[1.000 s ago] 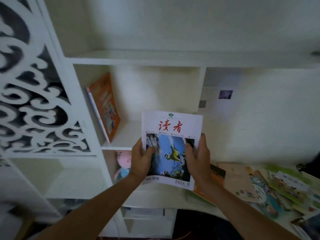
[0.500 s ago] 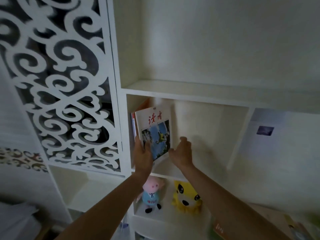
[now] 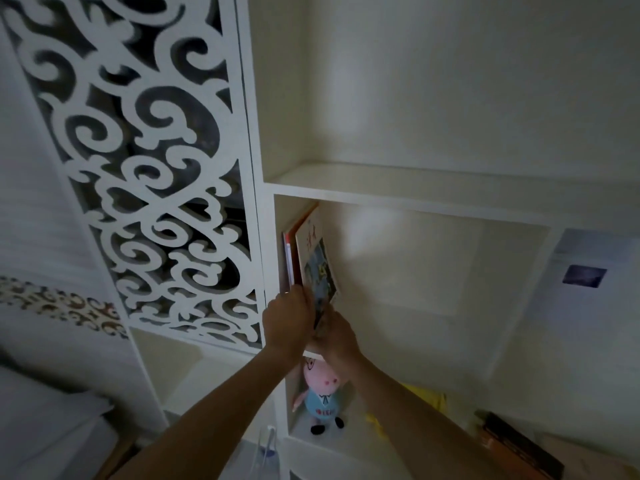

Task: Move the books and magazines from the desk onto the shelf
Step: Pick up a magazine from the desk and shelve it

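A white magazine (image 3: 317, 259) with red characters and a blue picture stands nearly upright at the left end of the white shelf compartment (image 3: 408, 199). It leans against an orange book (image 3: 290, 251) by the side wall. My left hand (image 3: 289, 315) grips the magazine's lower near edge. My right hand (image 3: 334, 332) holds its bottom corner from the right; the fingers are partly hidden behind the left hand. A dark orange book (image 3: 519, 448) lies on the desk at the lower right.
A white carved scroll panel (image 3: 145, 161) fills the left. Below the shelf sit a pink pig plush (image 3: 320, 393) and a yellow plush (image 3: 422, 401), half hidden by my right arm. A small dark picture (image 3: 584, 276) hangs on the right wall.
The magazine went from in front of my chest into the shelf compartment and turned edge-on against the orange book. My right hand came back onto its bottom corner.
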`<action>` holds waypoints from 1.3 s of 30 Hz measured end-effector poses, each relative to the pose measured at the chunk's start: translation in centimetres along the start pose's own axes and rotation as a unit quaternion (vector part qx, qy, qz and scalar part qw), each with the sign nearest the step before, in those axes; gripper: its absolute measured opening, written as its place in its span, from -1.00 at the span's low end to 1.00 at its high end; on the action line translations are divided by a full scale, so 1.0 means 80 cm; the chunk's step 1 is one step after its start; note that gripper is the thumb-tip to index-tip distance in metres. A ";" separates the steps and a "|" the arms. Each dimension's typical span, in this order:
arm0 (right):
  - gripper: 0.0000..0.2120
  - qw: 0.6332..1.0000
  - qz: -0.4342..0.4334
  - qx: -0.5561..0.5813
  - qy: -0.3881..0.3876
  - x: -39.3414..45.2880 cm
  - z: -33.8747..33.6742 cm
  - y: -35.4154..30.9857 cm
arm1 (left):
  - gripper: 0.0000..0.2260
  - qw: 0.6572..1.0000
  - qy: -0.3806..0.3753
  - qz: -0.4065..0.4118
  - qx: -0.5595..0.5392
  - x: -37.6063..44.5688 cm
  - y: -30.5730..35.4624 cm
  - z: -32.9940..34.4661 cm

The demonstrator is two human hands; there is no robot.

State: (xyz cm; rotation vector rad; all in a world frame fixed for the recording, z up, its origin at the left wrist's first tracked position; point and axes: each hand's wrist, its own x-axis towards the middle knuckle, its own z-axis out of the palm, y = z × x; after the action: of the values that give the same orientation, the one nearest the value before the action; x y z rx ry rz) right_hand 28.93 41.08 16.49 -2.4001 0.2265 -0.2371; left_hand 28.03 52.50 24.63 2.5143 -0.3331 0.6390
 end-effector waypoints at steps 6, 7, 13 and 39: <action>-0.16 0.998 -0.045 -0.038 0.003 0.007 -0.001 -0.017 | -0.66 0.990 -0.043 0.047 0.126 0.014 -0.008 -0.020; -0.14 0.998 -0.048 -0.045 0.005 0.009 -0.001 -0.018 | -0.65 0.989 -0.046 0.042 0.131 0.015 -0.009 -0.019; -0.04 0.996 -0.073 -0.048 0.015 0.015 0.003 -0.010 | -0.65 0.985 -0.045 0.047 0.161 0.011 -0.017 -0.015; -0.92 0.989 -0.017 0.040 0.144 -0.191 -0.201 0.065 | -0.64 0.928 0.042 0.309 -0.206 -0.077 0.135 0.030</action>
State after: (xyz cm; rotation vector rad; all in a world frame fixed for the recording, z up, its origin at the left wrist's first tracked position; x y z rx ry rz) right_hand 9.94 30.49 23.18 -2.2844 0.3026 -0.6000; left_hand 19.88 42.85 24.35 1.9544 -1.1287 0.8038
